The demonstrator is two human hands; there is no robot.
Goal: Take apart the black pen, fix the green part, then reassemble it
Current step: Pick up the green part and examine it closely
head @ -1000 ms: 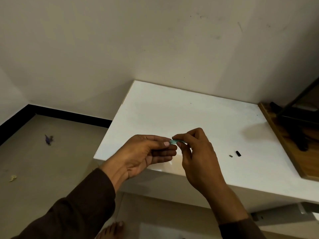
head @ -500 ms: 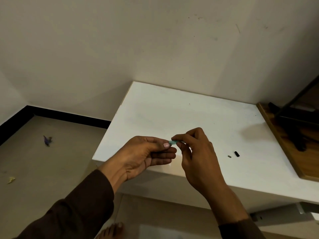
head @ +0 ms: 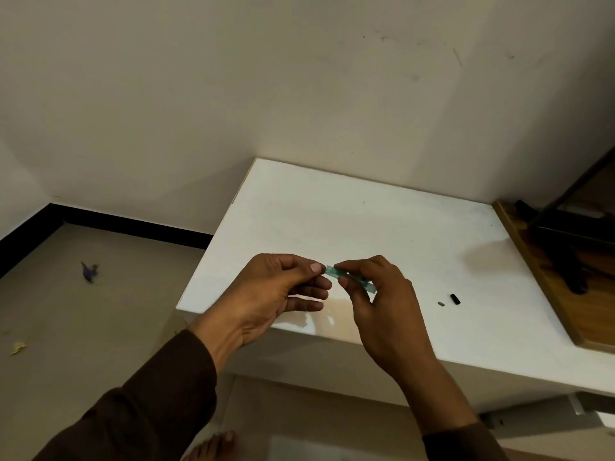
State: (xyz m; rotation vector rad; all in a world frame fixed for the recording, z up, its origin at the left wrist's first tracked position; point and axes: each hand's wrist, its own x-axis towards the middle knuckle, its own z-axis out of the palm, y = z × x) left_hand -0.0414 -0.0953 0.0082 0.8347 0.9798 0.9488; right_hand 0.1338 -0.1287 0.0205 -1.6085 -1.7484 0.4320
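Pinching a translucent green part between thumb and curled fingers, the right hand holds it above the near edge of the white surface, with the part running from about 10 o'clock down to 4 o'clock through the grip. One end of the part sticks out toward the left hand, whose thumb tip sits just beside that end; whether it actually touches cannot be told. That hand's fingers are curled loosely inward under the thumb, and nothing can be seen held inside them

Counted: one green part, two hands, and two small pen pieces lying on the surface at about 3 o'clock from the right hand, well apart from it. These are a short black piece and, just beside it at its 8 o'clock, a smaller grey piece. They do not touch each other. One wooden board lies at the surface's right edge
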